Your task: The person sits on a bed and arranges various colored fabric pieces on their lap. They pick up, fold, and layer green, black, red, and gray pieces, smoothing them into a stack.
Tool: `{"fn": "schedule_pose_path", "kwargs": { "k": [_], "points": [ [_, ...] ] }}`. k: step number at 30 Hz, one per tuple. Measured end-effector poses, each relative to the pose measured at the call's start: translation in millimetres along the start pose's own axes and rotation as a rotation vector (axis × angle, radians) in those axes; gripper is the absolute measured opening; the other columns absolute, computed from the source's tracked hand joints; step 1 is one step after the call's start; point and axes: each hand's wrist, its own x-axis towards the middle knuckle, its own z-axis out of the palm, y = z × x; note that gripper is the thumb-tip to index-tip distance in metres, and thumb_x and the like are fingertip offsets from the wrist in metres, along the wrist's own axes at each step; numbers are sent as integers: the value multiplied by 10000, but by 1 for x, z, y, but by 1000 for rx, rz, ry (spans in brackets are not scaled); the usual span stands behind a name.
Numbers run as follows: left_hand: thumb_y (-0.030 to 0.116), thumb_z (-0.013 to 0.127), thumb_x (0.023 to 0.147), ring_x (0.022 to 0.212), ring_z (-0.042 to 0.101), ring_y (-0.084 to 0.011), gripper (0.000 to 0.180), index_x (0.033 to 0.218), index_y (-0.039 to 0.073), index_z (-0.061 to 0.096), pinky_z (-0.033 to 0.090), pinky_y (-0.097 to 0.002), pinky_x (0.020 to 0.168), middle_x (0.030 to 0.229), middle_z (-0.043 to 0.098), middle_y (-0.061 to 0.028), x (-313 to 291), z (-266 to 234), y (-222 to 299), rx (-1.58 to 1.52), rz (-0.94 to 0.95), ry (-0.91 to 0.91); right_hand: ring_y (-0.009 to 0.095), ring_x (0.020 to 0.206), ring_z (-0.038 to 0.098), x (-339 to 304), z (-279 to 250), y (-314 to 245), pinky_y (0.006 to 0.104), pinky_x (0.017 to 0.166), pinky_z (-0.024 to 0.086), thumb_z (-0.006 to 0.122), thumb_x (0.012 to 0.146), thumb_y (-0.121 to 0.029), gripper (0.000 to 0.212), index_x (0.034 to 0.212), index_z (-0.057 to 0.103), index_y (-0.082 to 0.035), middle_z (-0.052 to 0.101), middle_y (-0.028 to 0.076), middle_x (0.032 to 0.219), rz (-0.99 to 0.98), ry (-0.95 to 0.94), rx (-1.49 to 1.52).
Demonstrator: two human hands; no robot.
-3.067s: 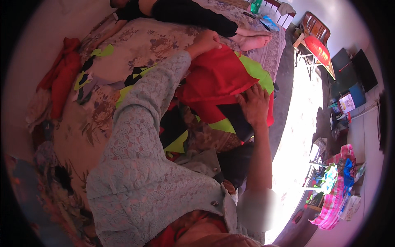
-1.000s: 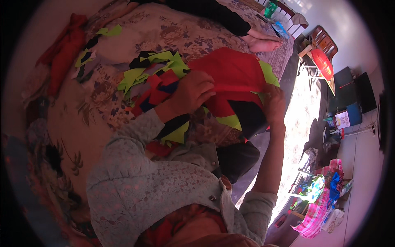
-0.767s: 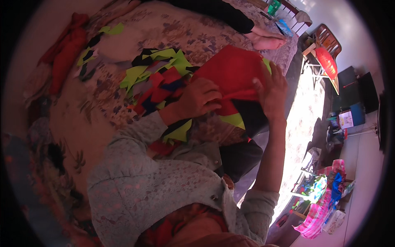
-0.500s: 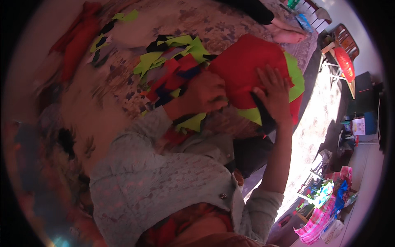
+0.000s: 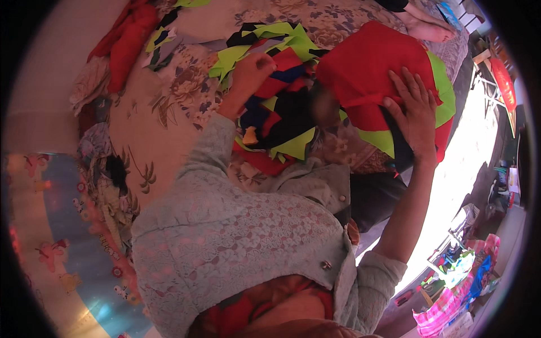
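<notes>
A large red fabric piece (image 5: 360,67), many-sided, lies at the right of the bed over lime-green fabric (image 5: 443,84) that sticks out along its edges. My right hand (image 5: 414,110) rests flat on its right part, fingers stretched out and slightly spread. A raised fold runs across the red cloth just left of those fingers. My left hand (image 5: 251,76) is over the left side of a heap of fabric scraps (image 5: 287,121) in black, red, navy and lime green. Its fingers are curled together; whether anything is between them cannot be made out.
The scraps lie on a flower-patterned bedspread (image 5: 186,84). Red cloth (image 5: 127,50) is heaped at the far left. Another person's bare foot (image 5: 431,28) is at the far right. Beyond the bed's right edge is a sunlit floor (image 5: 451,174) with a pink checked bag (image 5: 437,312).
My left hand has moved left, from beside the red fabric to the scrap heap's left side. My right hand stays on the red fabric. The whole view has shifted.
</notes>
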Motion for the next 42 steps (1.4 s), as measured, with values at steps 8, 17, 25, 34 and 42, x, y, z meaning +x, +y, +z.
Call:
{"fn": "schedule_pose_path", "kwargs": {
  "k": [8,17,25,34,42],
  "points": [
    [213,788,685,915,598,-321,311,925,99,625,486,-431,762,947,600,-98,-18,22,-16,530,154,150,283,1361,370,0,-4,0,469,1121,239,552,868,-564,566,1355,529,-277,446,33,1451,14,-3,41],
    [396,784,636,877,571,-295,423,878,92,615,440,-404,748,892,576,-85,-68,75,8,411,401,-268,280,1364,363,0,0,3,467,1125,231,534,874,-573,568,1356,527,-271,450,29,1448,9,9,40],
    [331,739,700,806,588,-303,360,888,59,597,468,-422,698,862,558,-91,-87,104,-16,748,422,-355,269,1367,364,-2,3,5,461,1130,225,547,867,-570,566,1356,525,-286,450,18,1450,21,15,51],
    [196,640,855,725,572,-177,205,813,0,597,427,-323,646,777,568,-48,-57,62,-17,-39,73,-437,260,1361,377,-3,3,5,457,1128,228,549,862,-570,564,1353,525,-293,457,26,1442,29,33,62],
    [175,600,886,847,571,-87,115,891,63,625,432,-241,789,839,598,27,-59,78,-28,-647,-79,-219,264,1355,383,-3,0,4,459,1127,232,542,862,-576,564,1349,529,-291,452,32,1443,37,25,57]
  ]
}}
